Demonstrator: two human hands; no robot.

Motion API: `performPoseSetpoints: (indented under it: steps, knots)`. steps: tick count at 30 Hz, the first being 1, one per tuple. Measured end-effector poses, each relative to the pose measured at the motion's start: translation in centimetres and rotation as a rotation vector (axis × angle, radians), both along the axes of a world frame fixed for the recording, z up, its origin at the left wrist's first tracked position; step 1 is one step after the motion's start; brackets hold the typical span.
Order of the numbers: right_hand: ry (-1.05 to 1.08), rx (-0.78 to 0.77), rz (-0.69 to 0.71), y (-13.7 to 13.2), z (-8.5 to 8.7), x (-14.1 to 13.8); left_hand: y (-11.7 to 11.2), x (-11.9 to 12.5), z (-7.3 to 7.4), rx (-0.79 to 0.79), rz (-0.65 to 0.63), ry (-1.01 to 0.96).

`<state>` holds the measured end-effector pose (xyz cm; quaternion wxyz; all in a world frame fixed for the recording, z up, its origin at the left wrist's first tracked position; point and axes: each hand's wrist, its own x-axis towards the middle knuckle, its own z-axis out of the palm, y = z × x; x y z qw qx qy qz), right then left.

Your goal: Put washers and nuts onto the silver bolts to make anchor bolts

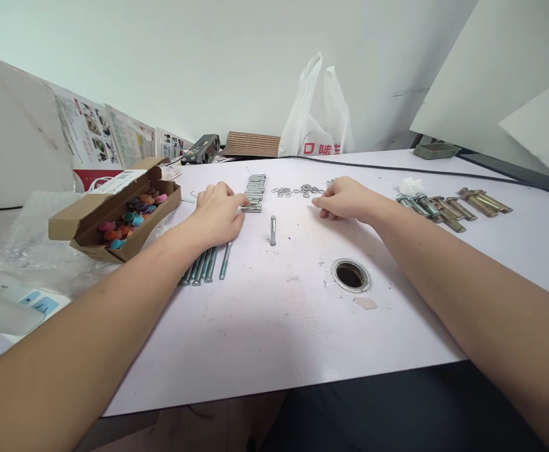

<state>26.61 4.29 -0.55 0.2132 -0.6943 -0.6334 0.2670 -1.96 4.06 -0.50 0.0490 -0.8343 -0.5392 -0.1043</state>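
My left hand point(220, 212) rests on the table with bent fingers apart. Its fingertips reach the near end of a column of silver metal sleeves point(255, 191), and nothing shows in its grasp. Below it lie several long bolts point(203, 265), partly hidden by my wrist, with a single bolt point(226, 260) beside them. Between my hands a bolt with a sleeve around it point(273, 230) stands upright on its head. My right hand point(342, 199) is closed in a pinch near small piles of washers point(308, 188) and other small rings point(282, 191); whatever it pinches is hidden.
On the left, an open cardboard box point(170, 188) holds colourful caps beside bubble wrap point(34, 232). Expansion bolts point(485, 201) lie at the right. A cable hole point(351, 275) opens in the table. Behind are a plastic bag point(316, 119) and a black cable point(396, 169).
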Motion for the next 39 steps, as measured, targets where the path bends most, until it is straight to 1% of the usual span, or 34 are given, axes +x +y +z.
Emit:
performPoseSetpoints:
  steps: [2,5,9,11,13,15,17,18,20,22,24,28,31,34,37,39]
  knots:
    - [0.009,0.005,0.013,0.1,-0.1,-0.1,0.1,0.1,-0.4,-0.035,0.010,0.025]
    - [0.016,0.020,0.040,0.3,-0.4,0.1,0.3,0.3,-0.6,-0.067,0.019,0.020]
    - [0.016,0.017,0.055,0.1,-0.3,-0.1,0.4,0.5,-0.4,-0.076,0.023,0.011]
    - [-0.008,0.005,0.061,-0.3,0.0,-0.5,0.2,0.4,0.0,-0.109,0.017,-0.037]
    - [-0.060,-0.011,0.058,-0.7,0.4,-1.0,-0.3,0.3,0.4,-0.195,0.029,-0.192]
    - [-0.115,-0.018,0.052,-1.0,0.7,-1.4,-0.8,0.4,1.0,-0.288,0.020,-0.455]
    - [-0.133,-0.014,0.055,-1.2,0.9,-1.7,-1.2,0.6,1.4,-0.358,-0.063,-0.717]
    - [-0.124,-0.011,0.055,-1.3,1.0,-1.7,-1.3,0.8,1.5,-0.396,-0.115,-0.813]
    - [-0.077,-0.004,0.045,-1.5,1.1,-1.8,-1.6,1.1,1.5,-0.486,-0.206,-0.940]
    - [-0.019,0.022,0.027,-1.5,1.0,-1.8,-1.7,1.4,1.3,-0.566,-0.257,-1.016]
    - [0.023,0.080,0.001,-1.4,0.9,-1.6,-2.0,1.7,1.1,-0.615,-0.287,-1.070]
    - [0.103,0.190,-0.080,-0.7,0.3,-0.8,-2.4,1.8,0.9,-0.652,-0.284,-1.082]
    - [0.140,0.209,-0.120,-0.3,0.2,-0.4,-2.6,1.8,1.0,-0.659,-0.298,-1.065]
    - [0.158,0.228,-0.141,-0.2,0.4,-0.1,-2.8,1.9,1.3,-0.648,-0.314,-1.017]
    - [0.175,0.224,-0.145,-0.4,0.6,0.0,-3.0,1.9,1.5,-0.617,-0.332,-0.945]
    - [0.182,0.213,-0.120,-0.4,0.5,-0.1,-3.1,2.0,1.7,-0.575,-0.347,-0.893]
